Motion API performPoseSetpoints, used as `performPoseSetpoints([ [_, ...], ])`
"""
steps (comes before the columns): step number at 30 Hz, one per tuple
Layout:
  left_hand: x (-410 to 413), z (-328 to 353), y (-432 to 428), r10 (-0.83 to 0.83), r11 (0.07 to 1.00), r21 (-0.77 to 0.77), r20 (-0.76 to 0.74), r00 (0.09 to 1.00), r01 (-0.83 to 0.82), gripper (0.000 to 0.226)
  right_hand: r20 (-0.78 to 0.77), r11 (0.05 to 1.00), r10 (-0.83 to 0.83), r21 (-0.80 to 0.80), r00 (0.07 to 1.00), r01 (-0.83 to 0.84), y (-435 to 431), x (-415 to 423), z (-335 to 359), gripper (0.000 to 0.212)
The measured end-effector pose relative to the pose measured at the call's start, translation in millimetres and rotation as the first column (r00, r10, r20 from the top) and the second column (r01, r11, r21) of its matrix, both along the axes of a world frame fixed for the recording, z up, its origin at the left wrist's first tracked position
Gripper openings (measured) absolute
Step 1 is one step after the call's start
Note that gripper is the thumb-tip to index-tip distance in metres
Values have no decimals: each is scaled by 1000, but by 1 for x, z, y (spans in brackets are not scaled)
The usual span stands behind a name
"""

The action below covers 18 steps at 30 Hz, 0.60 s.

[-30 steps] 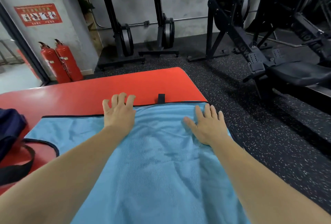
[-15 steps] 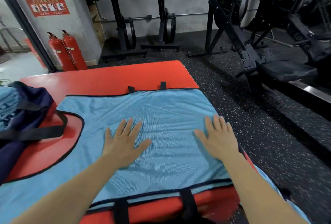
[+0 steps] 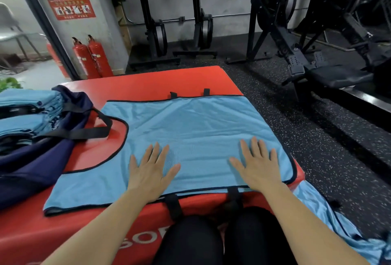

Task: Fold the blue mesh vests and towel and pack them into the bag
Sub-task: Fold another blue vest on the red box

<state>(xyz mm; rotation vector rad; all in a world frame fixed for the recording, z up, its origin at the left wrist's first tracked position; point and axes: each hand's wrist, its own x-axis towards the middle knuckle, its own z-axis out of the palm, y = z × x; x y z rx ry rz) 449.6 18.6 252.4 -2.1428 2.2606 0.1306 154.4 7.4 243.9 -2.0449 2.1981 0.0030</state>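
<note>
My left hand (image 3: 150, 172), right hand (image 3: 259, 166): fingers (image 3: 255, 148) straight, flat on vest (image 3: 201, 125), gripping nothing. Bag (image 3: 38, 163) left of vest contains folded vests (image 3: 25, 106).

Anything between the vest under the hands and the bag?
Nothing visible blocks it. The left hand and right hand lie flat on the vest. The bag sits just left of it on the mat; only the bag's own strap lies across the gap.
</note>
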Motion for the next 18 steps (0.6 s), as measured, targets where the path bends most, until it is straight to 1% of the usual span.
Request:
performPoseSetpoints([
  [3, 12, 0, 7, -61, 998, 10, -28, 998, 61, 108, -10, 999, 13, 52, 1000, -12, 2, 0, 4, 80],
  [5, 20, 1, 15, -93, 996, -5, -77, 993, 93, 112, -1, 998, 33, 50, 999, -32, 9, -1, 7, 74],
  [6, 25, 2, 20, -115, 993, -23, -105, 988, 113, 114, 11, 999, 49, 14, 999, -49, 16, -3, 9, 72],
  [7, 30, 4, 25, -142, 989, -51, -127, 982, 137, 114, 31, 995, 78, -61, 997, -76, 24, -6, 11, 72],
  [9, 39, 6, 35, -201, 974, -134, -146, 969, 182, 106, 66, 962, 162, -231, 985, -143, 44, -9, 16, 73],
  [10, 42, 6, 40, -218, 967, -161, -142, 965, 195, 101, 60, 944, 190, -286, 980, -166, 51, -11, 16, 72],
  [11, 43, 5, 44, -227, 967, -149, -129, 965, 208, 101, 42, 940, 203, -287, 978, -182, 57, -13, 14, 73],
  [13, 44, 2, 47, -235, 972, -33, -73, 969, 233, 104, 7, 971, 194, -146, 981, -191, 63, -16, 12, 78],
  [14, 42, 2, 48, -231, 972, 39, -36, 972, 233, 101, 14, 983, 176, -57, 984, -175, 64, -19, 12, 73],
  [16, 39, 5, 48, -200, 971, 140, 24, 980, 195, 82, 54, 983, 167, 62, 985, -170, 62, -24, 16, 58],
  [17, 38, 6, 49, -183, 971, 165, 36, 982, 175, 72, 76, 982, 162, 86, 984, -168, 62, -25, 19, 56],
  [18, 37, 8, 50, -176, 970, 180, 40, 984, 166, 66, 85, 980, 163, 98, 983, -171, 63, -25, 22, 55],
])
